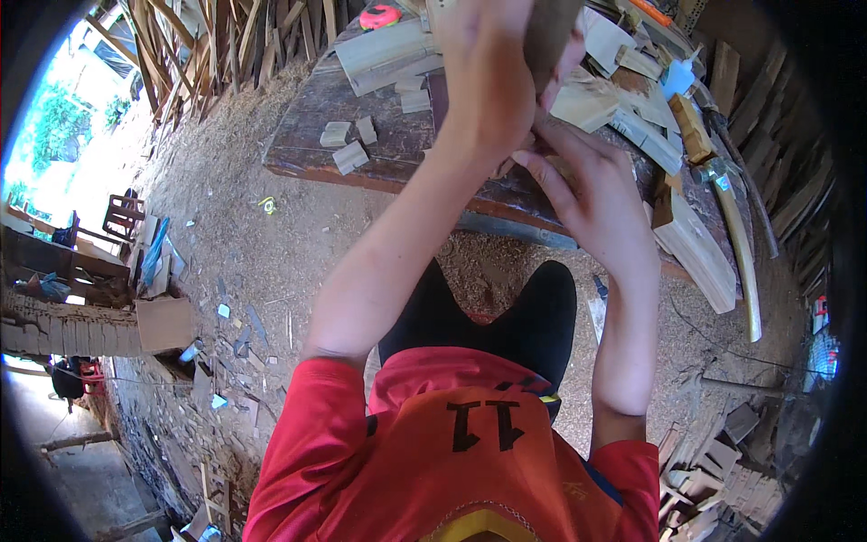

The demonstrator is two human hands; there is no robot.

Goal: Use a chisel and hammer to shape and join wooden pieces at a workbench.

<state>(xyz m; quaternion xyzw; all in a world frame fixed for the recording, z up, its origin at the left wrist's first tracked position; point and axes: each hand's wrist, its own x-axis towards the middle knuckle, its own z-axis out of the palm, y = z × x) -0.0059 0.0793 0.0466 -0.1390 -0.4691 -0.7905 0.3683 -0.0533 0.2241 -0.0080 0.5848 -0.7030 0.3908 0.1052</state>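
My left hand [488,90] reaches over the wooden bench [298,144] at the top of the head view, its fingers wrapped round an upright brown piece [551,32] that runs out of frame. Just below and right of it, my right hand [587,190] is low at the bench's front, fingers bent and thumb toward the left. What its fingertips hold is mostly hidden behind my left hand and wrist. Small pale wood blocks [350,157] lie left of my hands.
Pale offcuts [587,104], a pink-and-black tape measure [379,16], a white bottle [677,77] and a hammer with a long handle [741,235] lie on the bench. A long block [691,248] rests at its right edge. Scrap wood stacks line the walls; chips litter the floor.
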